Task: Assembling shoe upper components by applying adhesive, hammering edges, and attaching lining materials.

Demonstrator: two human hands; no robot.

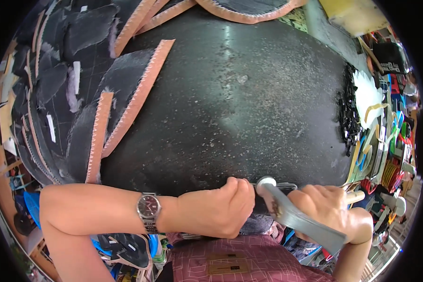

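Observation:
My right hand (322, 199) is wrapped round the handle of a hammer (303, 220). Its grey metal head lies across the front of that hand, with the round face at the table edge and the flat tapered end toward my body. Close beside the round face, my left hand (221, 207) is closed with its fingers curled at the near edge of the dark worktop (230, 103). Whatever the left fingers hold is hidden from this view. Part of a dark piece (263, 205) shows between the two hands, partly covered by the hammer head. A wristwatch is on my left wrist.
Dark panels with tan zigzag-edged strips (138, 101) cover the left side of the worktop. A round dark piece with a tan rim (249, 16) lies at the far edge. At the right edge are a heap of small black pieces (349, 110) and a white sheet (366, 96).

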